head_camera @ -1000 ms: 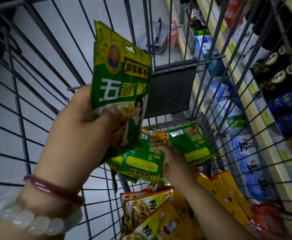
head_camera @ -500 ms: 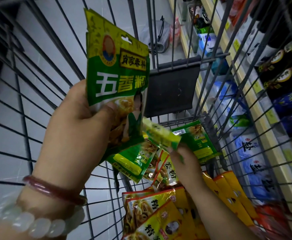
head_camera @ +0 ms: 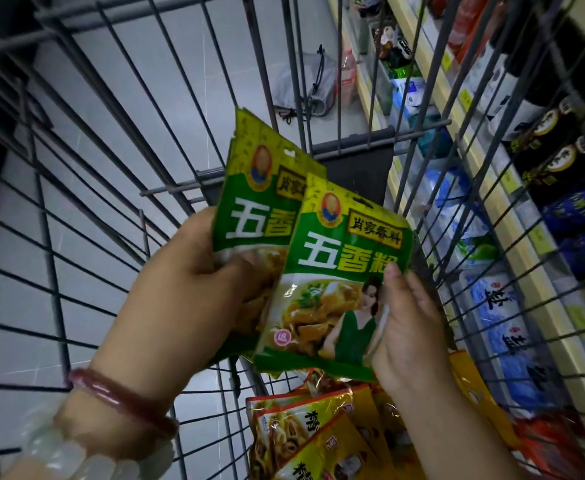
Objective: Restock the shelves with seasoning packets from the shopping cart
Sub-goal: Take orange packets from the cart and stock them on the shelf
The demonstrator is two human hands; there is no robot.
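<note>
Inside the wire shopping cart my left hand grips a stack of green seasoning packets by their lower left part, thumb across the front. My right hand pinches another green seasoning packet at its right edge and holds it overlapping the front of the stack. Below the hands lie several yellow seasoning packets on the cart floor.
Store shelves run along the right behind the cart wall, with blue bags, dark bottles and price labels. Red packets lie at the lower right. A grey bag sits on the floor ahead. A dark child-seat flap closes the cart's far end.
My right hand has lifted a green packet out of the cart and brought it up against the stack in my left hand. The view has tilted down slightly.
</note>
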